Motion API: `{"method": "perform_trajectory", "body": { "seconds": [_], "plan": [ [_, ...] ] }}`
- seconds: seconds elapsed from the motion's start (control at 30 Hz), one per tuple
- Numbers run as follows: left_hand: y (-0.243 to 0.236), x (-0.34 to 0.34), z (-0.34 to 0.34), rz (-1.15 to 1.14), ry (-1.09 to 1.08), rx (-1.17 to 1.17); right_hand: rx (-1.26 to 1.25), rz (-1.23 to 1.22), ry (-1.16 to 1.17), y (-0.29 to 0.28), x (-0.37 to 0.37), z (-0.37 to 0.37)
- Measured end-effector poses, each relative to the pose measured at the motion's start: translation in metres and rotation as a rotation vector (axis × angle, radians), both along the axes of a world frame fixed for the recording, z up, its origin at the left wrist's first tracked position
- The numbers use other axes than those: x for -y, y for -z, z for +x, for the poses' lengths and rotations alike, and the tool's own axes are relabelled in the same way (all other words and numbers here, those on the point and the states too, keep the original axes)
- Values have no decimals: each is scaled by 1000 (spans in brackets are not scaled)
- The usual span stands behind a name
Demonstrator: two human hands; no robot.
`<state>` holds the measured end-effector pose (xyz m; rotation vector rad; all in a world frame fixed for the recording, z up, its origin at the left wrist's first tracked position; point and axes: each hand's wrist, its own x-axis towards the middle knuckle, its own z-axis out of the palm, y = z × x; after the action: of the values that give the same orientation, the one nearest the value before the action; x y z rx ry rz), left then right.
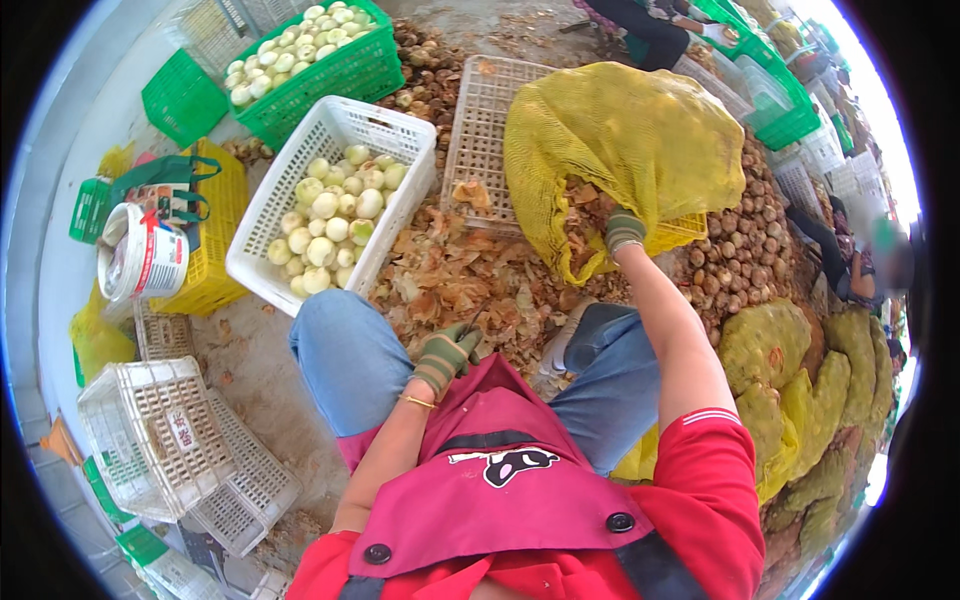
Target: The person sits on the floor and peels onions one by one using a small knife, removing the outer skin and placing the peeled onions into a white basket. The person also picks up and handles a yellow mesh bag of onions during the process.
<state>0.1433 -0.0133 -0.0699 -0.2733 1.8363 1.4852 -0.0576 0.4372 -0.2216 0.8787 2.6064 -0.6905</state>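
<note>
My left hand (447, 360), in a green striped glove, is closed near my left knee, above the apron. A thin dark tool like a small knife (477, 318) sticks out of it; most of it is hidden in the fist. My right hand (625, 230), gloved the same way, reaches into the mouth of a yellow mesh sack (640, 130). Its fingers are hidden there among brown onion skins (582, 225). Between my left knee and the sack, a white crate (250, 265) holds peeled onions (327, 205).
Loose onion skins (440, 265) cover the floor between my legs. Unpeeled onions (745, 245) and full mesh sacks (765, 345) lie at right. A green crate (385, 65) of peeled onions stands far left. Stacked white crates (150, 440) and a white bucket (150, 255) are at left. Other people (640, 25) sit beyond.
</note>
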Motion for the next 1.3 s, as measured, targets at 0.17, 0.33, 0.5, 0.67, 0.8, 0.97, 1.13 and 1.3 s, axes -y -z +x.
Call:
{"method": "perform_trajectory", "body": {
  "seconds": [0.17,0.33,0.5,0.67,0.8,0.97,1.13,1.3],
  "plan": [
    [-14,-7,-1,11,-5,18,-334,-800,605,5,-17,2],
    [3,-4,-2,77,12,65,-384,-927,676,5,-5,4],
    [11,4,-2,123,-26,24,-163,-547,346,-31,22,-5],
    [15,2,3,167,-69,48,78,-378,-95,-94,37,-7],
    [-12,1,5,226,-163,23,-173,-1204,9,-183,109,24],
    [-55,-18,-10,152,-202,-199,-469,-1205,-203,-250,160,88],
    [-89,-36,-16,361,-249,-447,-500,-1320,-224,-252,185,143],
    [-97,-65,-33,252,-177,-718,-418,-1571,-21,-241,210,166]
  ]
}}
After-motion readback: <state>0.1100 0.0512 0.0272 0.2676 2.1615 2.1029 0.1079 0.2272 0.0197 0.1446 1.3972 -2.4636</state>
